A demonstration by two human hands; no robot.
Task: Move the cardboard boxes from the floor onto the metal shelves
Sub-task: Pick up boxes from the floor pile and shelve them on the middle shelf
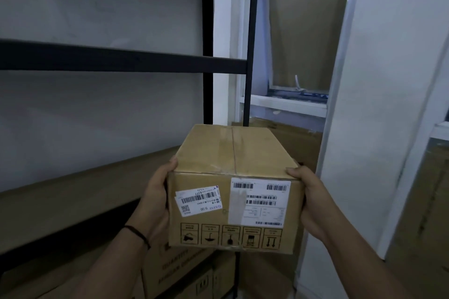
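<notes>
I hold a brown cardboard box (233, 177) in front of me at chest height, its taped top up and white barcode labels on the near face. My left hand (158, 192) grips its left side and my right hand (308, 199) grips its right side. The box hovers at the right end of a black metal shelf unit (121, 62), just above the brown shelf board (73, 201) on the left. That board and the level above carry nothing in view.
A lower shelf holds printed cardboard boxes (184, 272) under the held one. Black uprights (251, 43) stand right behind the box. More flat cardboard (303, 31) leans against a window at the right, beside a white frame (345, 104).
</notes>
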